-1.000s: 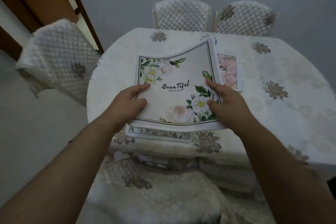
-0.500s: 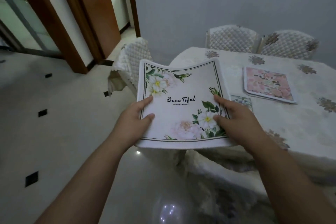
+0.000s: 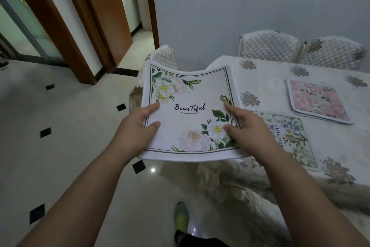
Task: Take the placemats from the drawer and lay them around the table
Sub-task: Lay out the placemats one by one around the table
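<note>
Head view: a soft, square white placemat [image 3: 190, 114] with printed flowers sags in mid-air beside the tabletop [image 3: 266, 78], left hand [image 3: 134, 126] and right hand [image 3: 246, 128] fingers pinching its side edges; two floral mats lie on embroidered cloth.

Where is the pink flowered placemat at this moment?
In the head view, the pink placemat lies flat on the table at the right, beyond the placemat with blue flowers, before two quilted chairs.

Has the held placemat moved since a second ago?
Yes. The held placemat went left, off the table, and now hangs over the floor.
</note>
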`<state>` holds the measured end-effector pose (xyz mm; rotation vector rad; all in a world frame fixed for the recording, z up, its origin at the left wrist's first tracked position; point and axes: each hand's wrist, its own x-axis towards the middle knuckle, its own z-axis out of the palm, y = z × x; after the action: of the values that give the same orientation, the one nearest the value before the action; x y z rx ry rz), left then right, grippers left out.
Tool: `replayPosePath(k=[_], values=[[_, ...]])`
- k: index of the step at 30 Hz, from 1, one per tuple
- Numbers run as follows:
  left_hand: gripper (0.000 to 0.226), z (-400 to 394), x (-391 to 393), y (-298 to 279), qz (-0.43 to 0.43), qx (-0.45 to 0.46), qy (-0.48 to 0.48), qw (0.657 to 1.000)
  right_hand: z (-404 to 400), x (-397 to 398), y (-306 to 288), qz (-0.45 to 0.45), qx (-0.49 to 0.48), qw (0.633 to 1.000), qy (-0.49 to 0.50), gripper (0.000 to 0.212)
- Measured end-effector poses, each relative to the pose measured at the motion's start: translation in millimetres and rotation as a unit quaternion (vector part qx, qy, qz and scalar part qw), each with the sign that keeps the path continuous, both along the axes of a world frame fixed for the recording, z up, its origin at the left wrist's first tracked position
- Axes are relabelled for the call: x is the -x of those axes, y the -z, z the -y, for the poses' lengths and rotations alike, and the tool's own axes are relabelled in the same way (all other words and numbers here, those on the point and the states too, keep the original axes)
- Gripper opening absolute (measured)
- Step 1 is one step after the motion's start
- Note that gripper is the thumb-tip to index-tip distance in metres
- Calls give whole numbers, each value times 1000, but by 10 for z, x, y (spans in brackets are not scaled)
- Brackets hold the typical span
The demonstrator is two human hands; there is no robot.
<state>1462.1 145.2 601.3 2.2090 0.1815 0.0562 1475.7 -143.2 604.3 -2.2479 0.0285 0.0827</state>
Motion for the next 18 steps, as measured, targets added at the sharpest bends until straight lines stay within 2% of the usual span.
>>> replayPosePath(k=[7,13,18], values=[[53,-511,-1271,-15,0,-63,23,998,-566,-1193,240,-14,-14,1000,24,62],[53,-974,-2222,-43,-3,-58,42,997,-1026,-2072,160,-13,21,999,33,62],[53,-1317,-3086,29,-1,-56,94,994,-1385,-2615,177,-17,24,995,90,62]])
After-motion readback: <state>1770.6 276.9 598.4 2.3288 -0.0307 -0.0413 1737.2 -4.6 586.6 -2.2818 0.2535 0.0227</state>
